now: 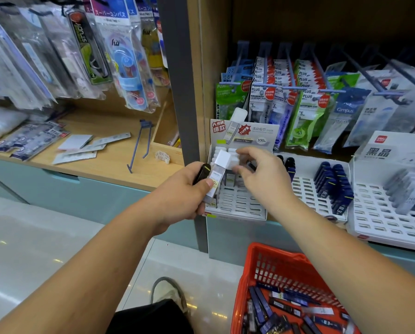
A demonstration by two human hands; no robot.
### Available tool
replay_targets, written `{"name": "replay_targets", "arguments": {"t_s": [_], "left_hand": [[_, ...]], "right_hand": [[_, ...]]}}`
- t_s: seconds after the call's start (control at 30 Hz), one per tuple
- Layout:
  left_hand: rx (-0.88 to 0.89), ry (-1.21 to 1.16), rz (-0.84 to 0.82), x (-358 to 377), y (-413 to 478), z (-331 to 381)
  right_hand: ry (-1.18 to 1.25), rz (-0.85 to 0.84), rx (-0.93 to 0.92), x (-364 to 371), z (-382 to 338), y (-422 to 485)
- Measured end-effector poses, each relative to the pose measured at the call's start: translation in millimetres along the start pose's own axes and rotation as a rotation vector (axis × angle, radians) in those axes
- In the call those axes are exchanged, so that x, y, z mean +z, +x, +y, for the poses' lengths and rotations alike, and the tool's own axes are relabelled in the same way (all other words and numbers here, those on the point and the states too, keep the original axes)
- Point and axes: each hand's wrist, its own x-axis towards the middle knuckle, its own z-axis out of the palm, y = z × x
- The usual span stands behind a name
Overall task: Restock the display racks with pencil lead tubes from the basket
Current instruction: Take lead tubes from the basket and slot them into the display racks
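My left hand (189, 191) grips a clear lead tube with a white cap (218, 172) and a black tube (201, 173) beside it, in front of the left display rack (237, 203). My right hand (261, 172) hovers over that rack, its thumb and fingers pinching a small dark tube (251, 166). White-capped tubes fill the rack's back rows; its front slots are bare. A red basket (261, 266) on the floor at lower right holds several dark blue and black lead tubes (285, 312).
Two more white racks stand to the right, one with dark blue tubes (331, 184), one with grey tubes (408, 189). Packets hang on pegs (293, 75) above. A wooden counter (105, 162) at left carries loose packets and a hook. My shoe (168, 292) is by the basket.
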Motion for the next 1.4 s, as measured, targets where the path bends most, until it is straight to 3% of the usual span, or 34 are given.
{"name": "replay_targets", "arguments": {"t_s": [0.17, 0.27, 0.4, 0.47, 0.6, 0.77, 0.93, 1.1, 1.27, 1.4], "left_hand": [[-0.014, 0.032, 0.073, 0, 3, -2], [0.016, 0.021, 0.087, 0, 4, -2], [0.041, 0.038, 0.097, 0, 2, 1], [0.031, 0.01, 0.151, -1, 1, 2], [-0.032, 0.067, 0.243, -5, -1, 3], [-0.087, -0.104, 0.081, 1, 1, 7], [-0.032, -0.057, -0.063, 0, -5, 8], [-0.038, -0.116, 0.027, -2, -7, 7], [-0.006, -0.066, 0.141, 0, -2, 8], [0.032, -0.067, 0.182, 5, 1, 10]], "right_hand": [[0.265, 0.062, 0.04, -10, -7, 1], [0.582, -0.06, 0.126, -19, -23, 0], [0.71, -0.105, 0.256, -20, -25, 0], [0.768, -0.044, 0.34, -27, -22, 5], [0.445, 0.089, 0.174, -39, -11, 12], [0.237, -0.002, 0.042, -27, -2, 1], [0.122, -0.052, 0.002, -6, 7, -5], [0.065, -0.023, -0.026, -3, 8, -6], [-0.163, -0.003, -0.127, -4, 0, -7], [-0.494, -0.157, -0.215, -18, -5, -11]]}}
